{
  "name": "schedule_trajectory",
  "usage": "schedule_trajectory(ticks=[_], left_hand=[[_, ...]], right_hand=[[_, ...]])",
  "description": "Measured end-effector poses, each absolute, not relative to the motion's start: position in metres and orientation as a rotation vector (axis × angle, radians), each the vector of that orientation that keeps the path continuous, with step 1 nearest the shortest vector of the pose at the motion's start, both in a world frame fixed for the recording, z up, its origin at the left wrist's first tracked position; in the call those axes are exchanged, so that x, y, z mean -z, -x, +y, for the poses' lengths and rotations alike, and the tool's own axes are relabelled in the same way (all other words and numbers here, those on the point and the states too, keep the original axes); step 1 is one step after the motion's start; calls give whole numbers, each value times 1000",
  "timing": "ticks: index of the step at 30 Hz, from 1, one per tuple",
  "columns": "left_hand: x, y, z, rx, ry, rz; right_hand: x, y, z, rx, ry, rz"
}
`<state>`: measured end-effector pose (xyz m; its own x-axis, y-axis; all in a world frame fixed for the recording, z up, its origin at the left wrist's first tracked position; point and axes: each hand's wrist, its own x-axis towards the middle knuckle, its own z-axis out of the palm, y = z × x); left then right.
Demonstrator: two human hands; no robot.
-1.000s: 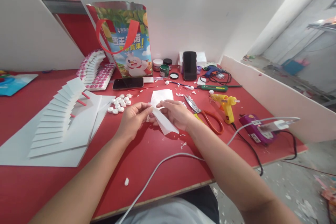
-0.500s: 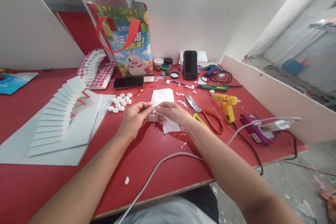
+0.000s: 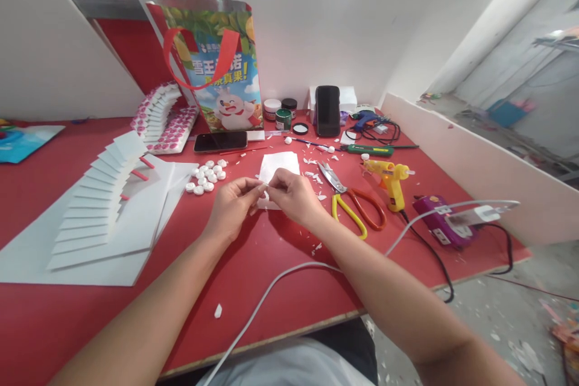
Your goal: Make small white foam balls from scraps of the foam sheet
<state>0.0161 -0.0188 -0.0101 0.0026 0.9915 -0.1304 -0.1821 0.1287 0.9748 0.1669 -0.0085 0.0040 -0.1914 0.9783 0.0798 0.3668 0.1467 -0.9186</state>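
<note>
My left hand [image 3: 233, 204] and my right hand [image 3: 292, 194] meet over the middle of the red table, thumbs and forefingers pinched together. A small white piece [image 3: 266, 195] shows between their fingertips; the fingers cover most of it. Beneath and behind my hands lies a white sheet [image 3: 281, 163], partly hidden by them. To the left of my left hand sits a cluster of small white round coils [image 3: 207, 177]. White scraps [image 3: 312, 175] are scattered to the right of the sheet, near the scissors [image 3: 332, 178] with red and yellow handles.
A yellow glue gun [image 3: 389, 180] and a purple power box [image 3: 441, 220] stand at the right. A grey cable [image 3: 280, 280] crosses the front. Fanned white boards [image 3: 90, 205] lie left. Behind are a printed bag [image 3: 230, 96], phone [image 3: 221, 142] and paint jars [image 3: 283, 119].
The white strip that hung below my right hand no longer shows there. My right hand has turned and risen slightly, its fingers more bent. My left hand has hardly moved.
</note>
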Motion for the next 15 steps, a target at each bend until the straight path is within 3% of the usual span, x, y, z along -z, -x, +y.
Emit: schedule_trajectory(ticks=[8,15], left_hand=[[5,-16,-18,-1238,-998,1179],[6,-17,-20,-1206,-975,1207]], right_hand=[[-4,-171,-5,-862,1269,-1776],[-9,-165,-9,-1422,1244,-1425]])
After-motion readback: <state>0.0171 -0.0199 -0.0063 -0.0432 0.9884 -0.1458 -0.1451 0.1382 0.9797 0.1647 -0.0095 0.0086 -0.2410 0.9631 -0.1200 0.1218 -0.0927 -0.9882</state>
